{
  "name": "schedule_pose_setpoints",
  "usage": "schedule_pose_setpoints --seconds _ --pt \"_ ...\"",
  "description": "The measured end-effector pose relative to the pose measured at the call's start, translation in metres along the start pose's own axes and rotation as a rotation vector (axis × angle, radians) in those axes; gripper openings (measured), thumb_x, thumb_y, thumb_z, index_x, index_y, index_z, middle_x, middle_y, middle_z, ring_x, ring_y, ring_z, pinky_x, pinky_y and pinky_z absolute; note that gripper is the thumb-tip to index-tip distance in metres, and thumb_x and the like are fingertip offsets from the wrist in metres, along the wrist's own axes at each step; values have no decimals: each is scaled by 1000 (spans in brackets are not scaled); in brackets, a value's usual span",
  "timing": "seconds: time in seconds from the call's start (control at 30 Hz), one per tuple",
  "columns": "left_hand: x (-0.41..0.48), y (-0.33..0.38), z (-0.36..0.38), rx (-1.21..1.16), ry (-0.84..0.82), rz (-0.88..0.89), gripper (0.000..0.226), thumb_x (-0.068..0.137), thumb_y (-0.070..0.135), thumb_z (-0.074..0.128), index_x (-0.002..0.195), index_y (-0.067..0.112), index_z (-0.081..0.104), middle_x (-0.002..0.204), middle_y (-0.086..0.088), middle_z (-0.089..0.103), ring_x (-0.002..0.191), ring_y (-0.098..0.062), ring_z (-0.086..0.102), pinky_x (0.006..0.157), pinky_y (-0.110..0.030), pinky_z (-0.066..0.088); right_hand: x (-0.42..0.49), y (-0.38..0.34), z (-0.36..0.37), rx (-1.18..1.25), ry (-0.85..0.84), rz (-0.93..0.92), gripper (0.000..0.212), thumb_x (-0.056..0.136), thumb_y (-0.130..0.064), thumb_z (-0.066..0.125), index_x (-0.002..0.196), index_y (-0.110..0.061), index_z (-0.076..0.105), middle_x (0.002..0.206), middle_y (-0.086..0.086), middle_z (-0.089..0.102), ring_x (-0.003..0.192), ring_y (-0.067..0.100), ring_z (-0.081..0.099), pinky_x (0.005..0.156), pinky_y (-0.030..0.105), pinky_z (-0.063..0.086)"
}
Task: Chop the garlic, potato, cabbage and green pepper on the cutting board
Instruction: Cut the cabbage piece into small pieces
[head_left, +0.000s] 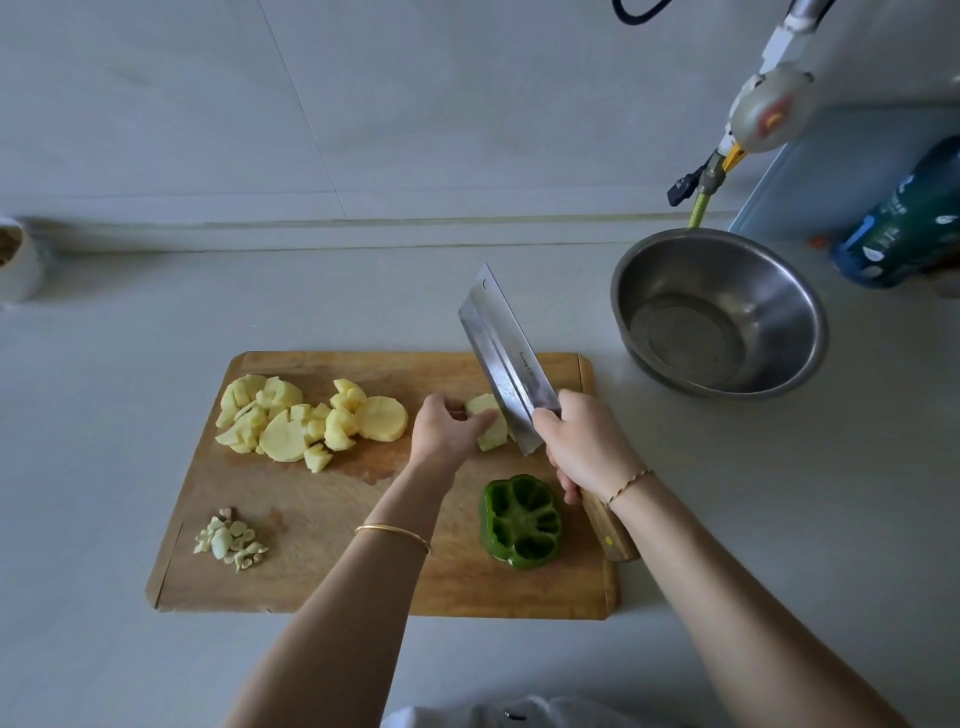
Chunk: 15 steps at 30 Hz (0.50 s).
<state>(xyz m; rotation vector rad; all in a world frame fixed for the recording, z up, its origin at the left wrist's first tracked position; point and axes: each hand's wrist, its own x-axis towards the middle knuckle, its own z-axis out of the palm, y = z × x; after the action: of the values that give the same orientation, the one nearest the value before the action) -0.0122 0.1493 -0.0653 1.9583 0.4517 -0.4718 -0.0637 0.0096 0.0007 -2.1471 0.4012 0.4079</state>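
A wooden cutting board (322, 499) lies on the counter. Cut potato pieces (291, 421) are piled at its far left, and chopped garlic (231, 540) sits near its front left corner. A green pepper (522, 519) with its top cut off lies at the front right. My left hand (447, 431) holds down a pale piece that looks like cabbage (493, 431), partly hidden by my fingers. My right hand (584, 441) grips the wooden handle of a cleaver (506, 353), whose blade rests against the right side of that piece.
A steel bowl (800, 322) stands right of the board near the wall. A blue bottle (904, 223) is at the far right, a gas valve and hose (711, 176) hang above the bowl, and a white container (15, 265) sits at the left edge.
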Motion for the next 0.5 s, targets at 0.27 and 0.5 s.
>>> schedule_pose_setpoints --seconds 0.27,0.5 --pt "2 0 0 36 7 -3 41 78 30 77 106 10 55 97 -7 64 86 -22 65 69 -30 56 -3 -5 0 -25 -13 25 22 95 -17 36 74 -17 40 60 7 48 28 14 42 33 25 42" --pt "1 3 1 89 12 30 39 78 30 77 103 9 55 95 -8 65 86 -23 65 75 -35 56 0 -16 3 -117 -39 60 17 96 -20 33 92 -10 46 62 7 50 23 11 42 32 19 35"
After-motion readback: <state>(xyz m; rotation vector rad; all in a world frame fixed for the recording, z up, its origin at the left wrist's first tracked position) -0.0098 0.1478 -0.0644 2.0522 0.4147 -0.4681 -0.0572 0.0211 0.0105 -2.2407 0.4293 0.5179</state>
